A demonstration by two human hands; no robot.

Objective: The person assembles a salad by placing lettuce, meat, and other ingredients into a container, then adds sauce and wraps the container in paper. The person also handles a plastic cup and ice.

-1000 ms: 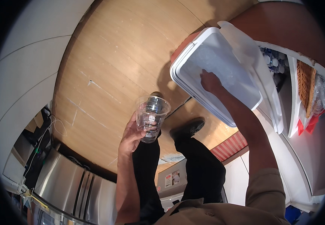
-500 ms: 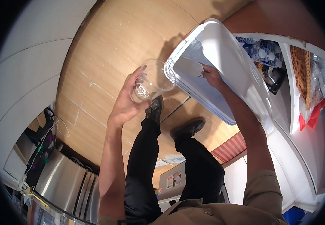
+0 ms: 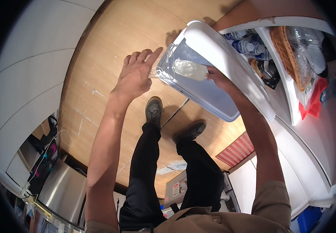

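My left hand [image 3: 135,75] is closed round a clear plastic cup [image 3: 164,70], tipped on its side with its mouth toward the right. Close to that mouth is a translucent scoop [image 3: 191,70] carrying whitish lumps that look like ice. My right hand [image 3: 213,74] pinches the scoop's near end. Both sit over the left part of a white bin [image 3: 218,110], whose white lid [image 3: 230,58] stands raised along the right. The bin's contents are mostly hidden from view.
Shelves on the right hold several water bottles [image 3: 249,47], a wicker basket [image 3: 286,54] and a red plastic bag [image 3: 315,99]. A grey box [image 3: 175,190] is near my legs. Steel equipment [image 3: 61,186] stands at lower left, on the wooden floor [image 3: 98,77].
The cup has tipped from more upright to sideways, its mouth now against the scoop. The scoop has come up into sight with a whitish load. The view has shifted slightly.
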